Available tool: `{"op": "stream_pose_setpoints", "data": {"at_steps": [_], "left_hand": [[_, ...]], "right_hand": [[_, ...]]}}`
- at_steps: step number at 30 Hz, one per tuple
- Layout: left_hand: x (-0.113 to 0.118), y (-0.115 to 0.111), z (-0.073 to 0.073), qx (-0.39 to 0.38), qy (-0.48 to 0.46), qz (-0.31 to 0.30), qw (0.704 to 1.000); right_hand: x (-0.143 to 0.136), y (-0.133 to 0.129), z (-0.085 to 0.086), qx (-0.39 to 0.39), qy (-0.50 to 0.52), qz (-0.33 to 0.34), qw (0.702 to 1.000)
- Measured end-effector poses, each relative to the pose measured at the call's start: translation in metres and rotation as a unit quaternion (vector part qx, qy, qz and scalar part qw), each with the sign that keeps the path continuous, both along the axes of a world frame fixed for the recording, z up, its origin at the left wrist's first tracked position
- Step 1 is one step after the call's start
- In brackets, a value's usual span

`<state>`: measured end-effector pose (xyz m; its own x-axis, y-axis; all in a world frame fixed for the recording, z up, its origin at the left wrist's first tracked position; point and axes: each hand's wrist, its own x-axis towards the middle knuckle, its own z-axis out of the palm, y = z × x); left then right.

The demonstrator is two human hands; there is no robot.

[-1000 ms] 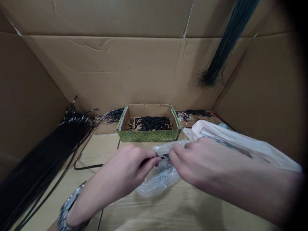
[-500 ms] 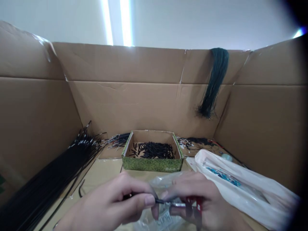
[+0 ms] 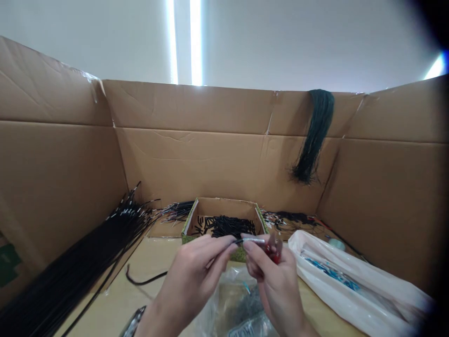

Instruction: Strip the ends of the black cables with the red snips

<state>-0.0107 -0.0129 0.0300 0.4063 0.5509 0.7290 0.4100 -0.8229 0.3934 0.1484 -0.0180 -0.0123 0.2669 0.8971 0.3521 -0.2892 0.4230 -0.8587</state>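
Observation:
My left hand (image 3: 196,267) is closed, pinching a black cable (image 3: 239,241) near its end between thumb and fingers. A curved length of black cable (image 3: 145,282) comes out on the left of that hand; it looks like the same cable. My right hand (image 3: 277,281) is closed around red-handled pliers (image 3: 276,255), their grey jaws sticking up. Its thumb and finger also pinch a thin silvery-white piece (image 3: 255,240) in line with the cable's end. Whether that piece is part of the cable I cannot tell. Both hands are in front of the green box (image 3: 242,255).
Black tube pieces lie in the box. A clear plastic bag (image 3: 224,304) is beneath my hands. To the right lies a white bag (image 3: 326,285) with blue-and-white pieces. Long black cables (image 3: 80,262) line the left. Dark green strands (image 3: 315,131) hang over the cardboard wall (image 3: 192,154).
Both hands have risen and moved away from me, up to the box's front. The pliers have turned so their jaws point upward. The camera view has shifted slightly.

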Motion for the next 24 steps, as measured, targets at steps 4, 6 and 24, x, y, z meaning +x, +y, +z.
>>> {"op": "stream_pose_setpoints", "data": {"at_steps": [4,6,24], "left_hand": [[0.005,0.019,-0.016,0.047,0.057,0.073,0.995],[0.006,0.023,-0.021,0.038,0.096,0.092,0.99],[0.001,0.023,-0.014,-0.141,0.259,-0.064,0.953]], "right_hand": [[0.0,0.013,-0.003,-0.051,-0.027,-0.028,0.998],[0.007,0.017,-0.005,-0.053,-0.119,-0.062,0.99],[0.095,-0.013,0.033,0.098,-0.71,0.082,0.693]]}}
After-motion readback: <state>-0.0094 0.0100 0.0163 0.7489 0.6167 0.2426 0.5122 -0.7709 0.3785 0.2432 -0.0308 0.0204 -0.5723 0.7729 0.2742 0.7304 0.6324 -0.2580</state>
